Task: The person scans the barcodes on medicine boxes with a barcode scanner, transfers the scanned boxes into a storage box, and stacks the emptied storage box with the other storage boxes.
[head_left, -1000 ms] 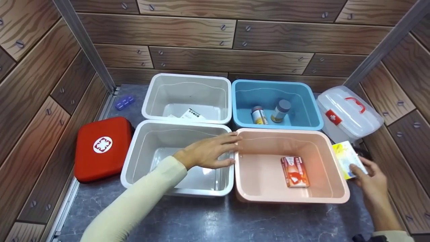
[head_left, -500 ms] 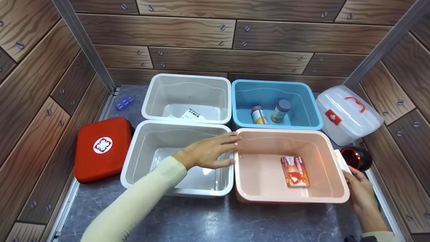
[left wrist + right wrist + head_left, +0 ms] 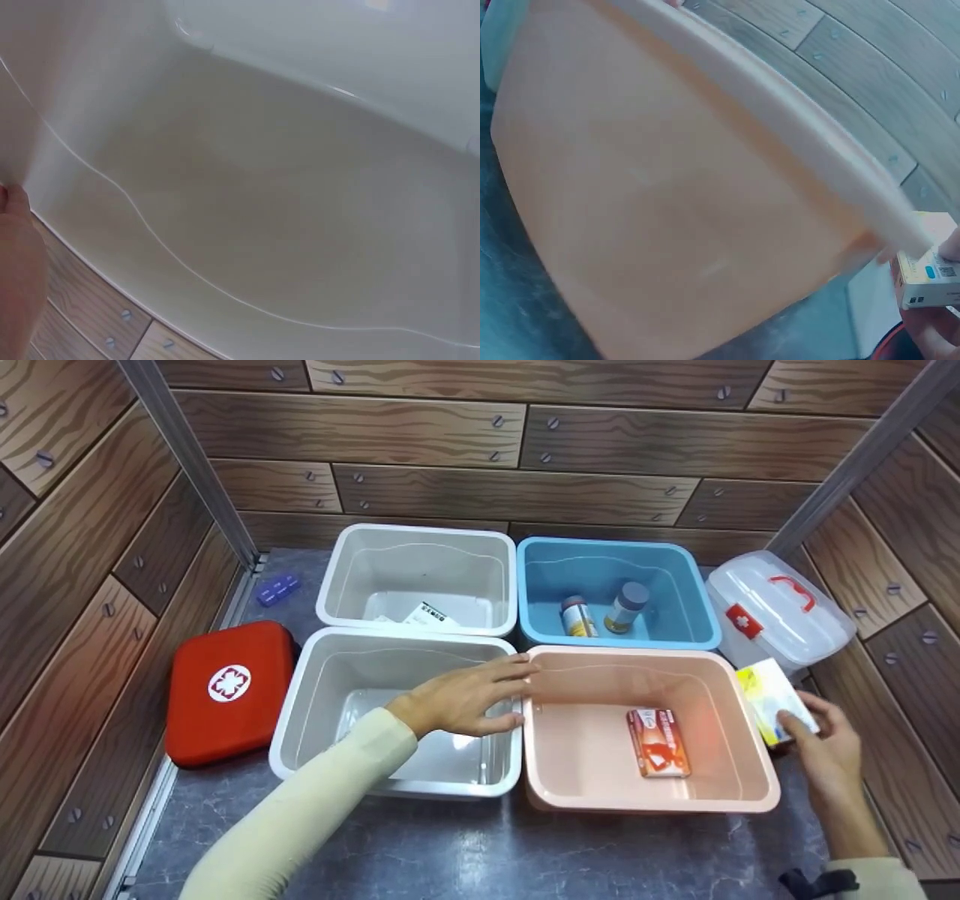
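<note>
My right hand (image 3: 834, 754) holds a yellow-and-white medicine box (image 3: 766, 694), thumb on its printed face. It sits just outside and above the right rim of the peach bin (image 3: 652, 801). In the right wrist view the same medicine box (image 3: 924, 291) shows beside the bin's outer wall. Inside the peach bin lies a red-and-white medicine box (image 3: 660, 744). My left hand (image 3: 480, 696) reaches over the front grey bin (image 3: 390, 789), its fingers extended, fingertips touching the rims where the grey and peach bins meet. Most of it is outside the left wrist view.
Behind stand another grey bin (image 3: 420, 531) with white boxes and a blue bin (image 3: 697, 585) with two bottles (image 3: 577, 619). A clear first-aid case (image 3: 780, 607) is at right. A red first-aid case (image 3: 229, 690) and a purple pill organizer (image 3: 277, 589) lie left.
My right hand dipped beside the peach bin with the medicine box edge-on, then rose again with its printed face up. A dark round thing glowing red is now mostly covered. My left hand stayed still.
</note>
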Action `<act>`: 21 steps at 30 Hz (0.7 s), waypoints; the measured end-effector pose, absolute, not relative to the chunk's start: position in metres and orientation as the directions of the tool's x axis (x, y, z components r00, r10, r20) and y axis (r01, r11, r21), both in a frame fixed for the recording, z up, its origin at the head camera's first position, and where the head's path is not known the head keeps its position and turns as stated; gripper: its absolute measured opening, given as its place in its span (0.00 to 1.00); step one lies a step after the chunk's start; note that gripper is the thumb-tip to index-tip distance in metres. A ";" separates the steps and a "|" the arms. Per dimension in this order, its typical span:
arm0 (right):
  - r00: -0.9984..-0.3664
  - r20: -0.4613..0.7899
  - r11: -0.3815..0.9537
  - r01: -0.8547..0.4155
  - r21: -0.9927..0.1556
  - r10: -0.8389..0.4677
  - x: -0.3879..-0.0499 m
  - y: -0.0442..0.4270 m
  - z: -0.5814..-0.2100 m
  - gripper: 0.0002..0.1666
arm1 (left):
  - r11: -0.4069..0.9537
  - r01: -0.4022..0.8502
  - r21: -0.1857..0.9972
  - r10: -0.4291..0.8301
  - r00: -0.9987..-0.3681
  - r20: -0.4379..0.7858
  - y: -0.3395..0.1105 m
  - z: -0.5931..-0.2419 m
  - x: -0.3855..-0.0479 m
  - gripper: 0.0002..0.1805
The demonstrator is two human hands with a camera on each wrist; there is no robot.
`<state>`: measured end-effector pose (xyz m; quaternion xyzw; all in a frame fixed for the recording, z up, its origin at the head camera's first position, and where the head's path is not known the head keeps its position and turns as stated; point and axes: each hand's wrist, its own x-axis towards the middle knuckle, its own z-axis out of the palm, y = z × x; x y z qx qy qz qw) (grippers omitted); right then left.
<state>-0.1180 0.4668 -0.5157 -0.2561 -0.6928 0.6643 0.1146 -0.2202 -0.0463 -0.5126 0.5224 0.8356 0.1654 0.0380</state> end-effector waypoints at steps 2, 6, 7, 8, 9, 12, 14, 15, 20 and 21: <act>-0.847 -0.135 0.069 0.197 -0.978 0.514 -0.125 0.468 -0.506 0.22 | 0.404 0.859 0.313 0.884 -0.455 0.106 -0.046 -0.513 -0.220 0.34; -0.868 -0.079 0.092 0.142 -0.986 0.491 -0.138 0.468 -0.484 0.24 | 0.404 0.860 0.310 0.885 -0.453 0.103 -0.046 -0.513 -0.220 0.34; -0.870 -0.066 0.095 0.128 -0.987 0.489 -0.142 0.467 -0.478 0.24 | 0.405 0.860 0.310 0.886 -0.453 0.102 -0.047 -0.512 -0.220 0.34; -0.871 -0.059 0.081 0.112 -0.990 0.487 -0.146 0.465 -0.472 0.24 | 0.403 0.861 0.310 0.886 -0.452 0.103 -0.047 -0.513 -0.220 0.34; -0.871 -0.047 0.074 0.095 -0.993 0.488 -0.150 0.463 -0.467 0.24 | 0.400 0.862 0.311 0.887 -0.450 0.105 -0.047 -0.512 -0.220 0.34; -0.876 -0.012 0.061 0.047 -0.997 0.482 -0.162 0.455 -0.454 0.24 | 0.396 0.863 0.314 0.888 -0.447 0.109 -0.047 -0.512 -0.220 0.34; -0.886 0.008 0.062 0.024 -0.998 0.464 -0.170 0.448 -0.447 0.23 | 0.392 0.864 0.316 0.889 -0.444 0.112 -0.047 -0.512 -0.220 0.34; -0.893 0.019 0.067 0.013 -0.998 0.450 -0.174 0.444 -0.445 0.23 | 0.391 0.864 0.317 0.889 -0.444 0.112 -0.047 -0.512 -0.220 0.34; -0.922 0.079 0.125 -0.034 -0.992 0.378 -0.194 0.424 -0.439 0.22 | 0.395 0.860 0.323 0.888 -0.448 0.105 -0.046 -0.512 -0.220 0.33; -0.927 0.092 0.141 -0.042 -0.989 0.365 -0.198 0.419 -0.439 0.22 | 0.396 0.859 0.324 0.888 -0.448 0.104 -0.046 -0.512 -0.220 0.33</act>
